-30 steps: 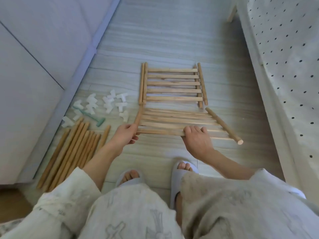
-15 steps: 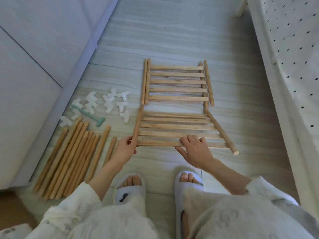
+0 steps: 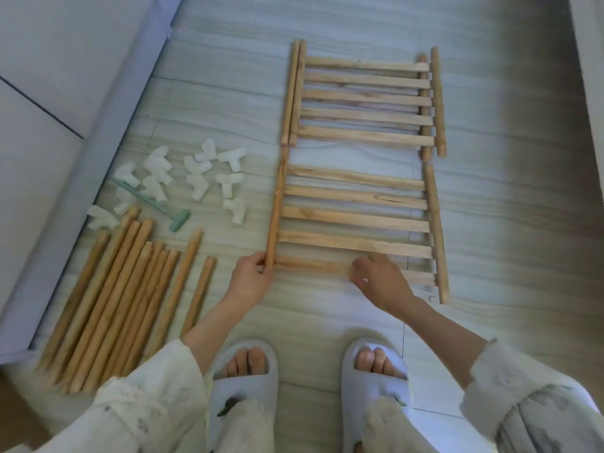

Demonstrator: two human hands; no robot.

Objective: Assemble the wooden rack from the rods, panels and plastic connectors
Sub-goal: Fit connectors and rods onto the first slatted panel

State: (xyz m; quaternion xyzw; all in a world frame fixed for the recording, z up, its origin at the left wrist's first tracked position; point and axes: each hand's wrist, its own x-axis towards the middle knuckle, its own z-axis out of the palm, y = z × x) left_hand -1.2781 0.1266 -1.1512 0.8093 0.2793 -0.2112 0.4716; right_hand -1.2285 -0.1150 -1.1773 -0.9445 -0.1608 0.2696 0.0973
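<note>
The step in hand looks like laying out the parts: the near slatted panel of pale wooden strips between two round side rods [image 3: 356,220] lies flat on the grey tiled floor [image 3: 506,191]. The left hand [image 3: 250,281] pinches the near end of the panel's left side rod between thumb and fingers. The right hand [image 3: 380,282] rests, fingers [image 3: 361,261] loosely curled and gripping nothing, on the nearest slat. Beyond the fingertips lies the far slatted wooden panel stack [image 3: 364,99], just clear of the near one.

Next, I judge, a hand must let go and reach left for a white plastic elbow-and-tee connector [image 3: 233,210] from the scatter past the left thumb, or for a loose long round wooden rod [image 3: 125,295] from the bundle beside the left wrist. A green T-shaped plastic tool [image 3: 153,204] lies among them.

Open floor spreads right of the right hand; the pale wall base [image 3: 108,152] closes the left.
</note>
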